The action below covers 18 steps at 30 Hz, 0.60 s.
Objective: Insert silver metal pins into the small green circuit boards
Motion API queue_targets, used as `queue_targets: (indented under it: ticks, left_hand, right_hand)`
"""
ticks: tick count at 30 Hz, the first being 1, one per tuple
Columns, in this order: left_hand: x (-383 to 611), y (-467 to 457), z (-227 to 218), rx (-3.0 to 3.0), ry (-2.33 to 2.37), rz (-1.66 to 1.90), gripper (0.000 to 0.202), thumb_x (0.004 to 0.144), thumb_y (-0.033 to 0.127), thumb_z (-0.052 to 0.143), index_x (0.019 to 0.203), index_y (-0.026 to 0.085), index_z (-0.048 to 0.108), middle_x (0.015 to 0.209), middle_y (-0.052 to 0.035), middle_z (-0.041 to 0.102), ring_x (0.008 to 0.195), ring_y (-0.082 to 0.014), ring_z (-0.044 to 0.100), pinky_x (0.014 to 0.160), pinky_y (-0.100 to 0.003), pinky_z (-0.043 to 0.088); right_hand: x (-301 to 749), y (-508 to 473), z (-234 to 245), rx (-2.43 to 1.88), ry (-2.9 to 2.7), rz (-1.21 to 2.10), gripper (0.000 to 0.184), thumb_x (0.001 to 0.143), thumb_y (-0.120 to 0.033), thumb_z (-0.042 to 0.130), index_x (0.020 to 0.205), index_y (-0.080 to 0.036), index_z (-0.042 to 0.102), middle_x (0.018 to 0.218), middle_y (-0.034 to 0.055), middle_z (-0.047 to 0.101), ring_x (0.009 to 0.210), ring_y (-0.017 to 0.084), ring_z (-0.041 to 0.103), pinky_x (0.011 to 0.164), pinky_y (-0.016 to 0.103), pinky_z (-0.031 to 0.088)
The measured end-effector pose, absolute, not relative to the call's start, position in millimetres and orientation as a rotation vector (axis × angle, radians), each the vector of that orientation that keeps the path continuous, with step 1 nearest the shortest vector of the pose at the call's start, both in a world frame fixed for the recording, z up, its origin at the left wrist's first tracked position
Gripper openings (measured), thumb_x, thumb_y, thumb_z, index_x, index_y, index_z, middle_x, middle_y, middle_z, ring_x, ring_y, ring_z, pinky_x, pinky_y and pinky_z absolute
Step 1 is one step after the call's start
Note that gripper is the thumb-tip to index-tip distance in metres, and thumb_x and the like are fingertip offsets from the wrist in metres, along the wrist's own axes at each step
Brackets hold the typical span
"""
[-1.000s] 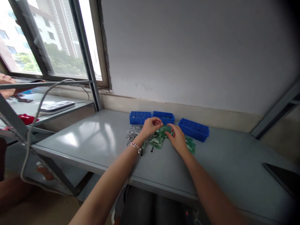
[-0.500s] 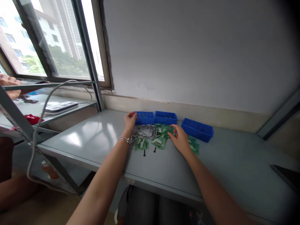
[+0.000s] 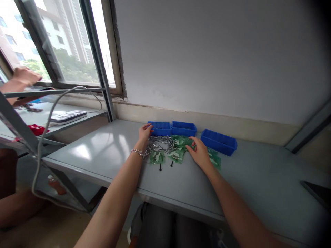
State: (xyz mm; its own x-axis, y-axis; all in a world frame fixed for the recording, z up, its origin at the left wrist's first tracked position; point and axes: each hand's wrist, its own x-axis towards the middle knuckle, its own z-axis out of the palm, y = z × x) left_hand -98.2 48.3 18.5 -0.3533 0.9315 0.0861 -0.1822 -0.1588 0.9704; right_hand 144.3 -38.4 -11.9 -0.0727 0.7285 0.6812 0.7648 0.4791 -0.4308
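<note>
1. In the head view, the left hand (image 3: 145, 132) is held at the near left corner of the left blue bin (image 3: 162, 129). Its fingers are bent and drawn close to the thumb; whether anything is pinched between them cannot be told. A beaded bracelet (image 3: 137, 152) is worn on that wrist.
2. The right hand (image 3: 199, 151) is held at the right side of a pile of green bags (image 3: 181, 140). Its thumb and forefinger are parted by a gap, the hand half open; whether a bag is gripped cannot be told.
3. Silver screws (image 3: 159, 140) are heaped on the grey table (image 3: 103, 165), between the left hand and the green bags, in front of the bins.
4. Two filled green packets are seen at the front of the heap, one on the left (image 3: 157, 157) and one on the right (image 3: 177, 156). Nearer the table edge, two black screws (image 3: 160, 167) are laid apart.
5. The middle bin (image 3: 183, 129) is placed just beside the left one; the right bin (image 3: 219, 142) is set at an angle, beyond the right hand.
6. At far left, a co-worker's hand (image 3: 27, 76) is raised before the window (image 3: 72, 65).
</note>
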Motion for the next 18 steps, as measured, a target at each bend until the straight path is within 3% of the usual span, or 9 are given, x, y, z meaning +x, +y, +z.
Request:
queue_targets:
  ticks: [10,13,18]
  left_hand:
    - [-98.2,49.3,18.1,1.253,1.401,1.506,0.041,0.073,0.021,0.054,0.112,0.008,0.053,0.087,-0.0106,0.063,0.055,-0.0081,0.056,0.049,-0.017,0.039]
    - [-95.7,50.2,16.1,1.486,1.477,1.383,0.029,0.072,0.02,0.054,0.099,0.01,0.061,0.076,-0.007,0.063,0.057,-0.0105,0.056,0.054,-0.02,0.042]
    - [-89.0,46.7,9.3,1.898,1.553,1.05,0.01,0.059,0.011,0.063,0.067,0.014,0.066,0.067,-0.0049,0.063,0.07,-0.0176,0.058,0.07,-0.026,0.043]
  right_hand:
    - [144.3,-37.9,-12.9,-1.277,-1.821,-0.045,0.028,0.077,-0.027,0.047,0.102,-0.015,0.053,0.074,0.0033,0.046,0.062,0.017,0.049,0.057,0.028,0.04]
    - [144.1,-38.0,-13.3,-1.285,-1.826,-0.043,0.027,0.077,-0.026,0.047,0.101,-0.016,0.054,0.074,0.0033,0.046,0.062,0.017,0.048,0.057,0.028,0.04]
    - [144.0,-37.9,-14.0,-1.294,-1.828,-0.048,0.024,0.077,-0.026,0.046,0.098,-0.017,0.055,0.074,0.0032,0.047,0.062,0.017,0.048,0.058,0.028,0.04]
